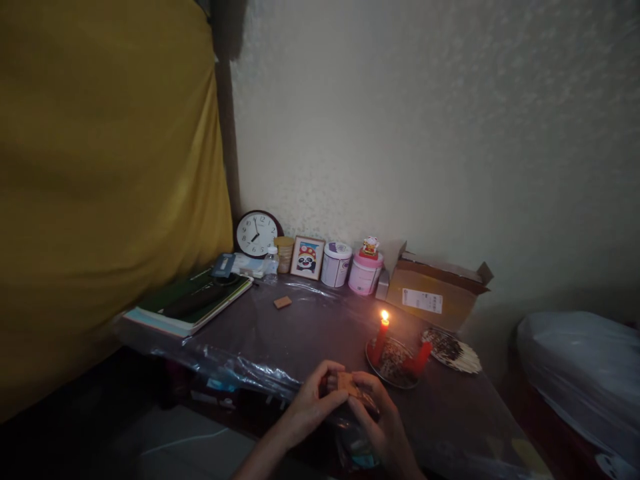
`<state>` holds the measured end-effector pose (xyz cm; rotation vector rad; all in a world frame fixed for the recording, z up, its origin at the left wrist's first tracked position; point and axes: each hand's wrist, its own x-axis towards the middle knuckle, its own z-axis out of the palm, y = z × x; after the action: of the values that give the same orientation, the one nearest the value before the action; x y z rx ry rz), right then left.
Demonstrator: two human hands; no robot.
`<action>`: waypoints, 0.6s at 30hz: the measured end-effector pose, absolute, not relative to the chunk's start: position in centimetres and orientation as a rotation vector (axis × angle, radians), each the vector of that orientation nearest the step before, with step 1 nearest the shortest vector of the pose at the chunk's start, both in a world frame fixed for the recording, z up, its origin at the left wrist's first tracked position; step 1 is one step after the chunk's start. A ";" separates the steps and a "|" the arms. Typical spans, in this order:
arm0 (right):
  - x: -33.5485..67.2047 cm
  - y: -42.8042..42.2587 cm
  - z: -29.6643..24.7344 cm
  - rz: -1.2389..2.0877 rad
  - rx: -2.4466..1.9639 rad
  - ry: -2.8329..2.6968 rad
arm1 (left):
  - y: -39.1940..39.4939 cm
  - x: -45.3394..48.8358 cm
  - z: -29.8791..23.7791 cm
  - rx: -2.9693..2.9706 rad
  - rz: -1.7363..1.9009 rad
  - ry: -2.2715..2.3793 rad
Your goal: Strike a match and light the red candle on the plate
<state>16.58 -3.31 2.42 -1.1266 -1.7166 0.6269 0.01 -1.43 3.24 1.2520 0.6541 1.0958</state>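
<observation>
Small item [346,384] between left hand [319,395] and right hand [379,408], bottom center. Candles [381,337] on dish [394,365], lower right. Behind, left to right: clock [257,235], picture frame [307,258], canisters [336,265], cardboard box [454,303].

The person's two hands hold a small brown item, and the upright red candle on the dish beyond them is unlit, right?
Not quite: the head view shows the upright red candle is lit, with a flame at its tip. It does stand on the dish, beyond the left hand and right hand holding the small brown item.
</observation>
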 end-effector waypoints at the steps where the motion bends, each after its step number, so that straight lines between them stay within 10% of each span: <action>1: 16.6 -3.3 2.5 0.635 -1.129 -1.715 | -1.4 0.1 3.1 1.258 1.100 0.658; 18: 16.8 -3.7 2.8 0.922 -1.081 -1.589 | -1.4 0.2 2.5 1.459 1.086 0.801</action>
<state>16.76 -3.68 2.76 -1.0807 -1.5894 0.9219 0.17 -1.43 2.55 1.4586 0.8010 1.0857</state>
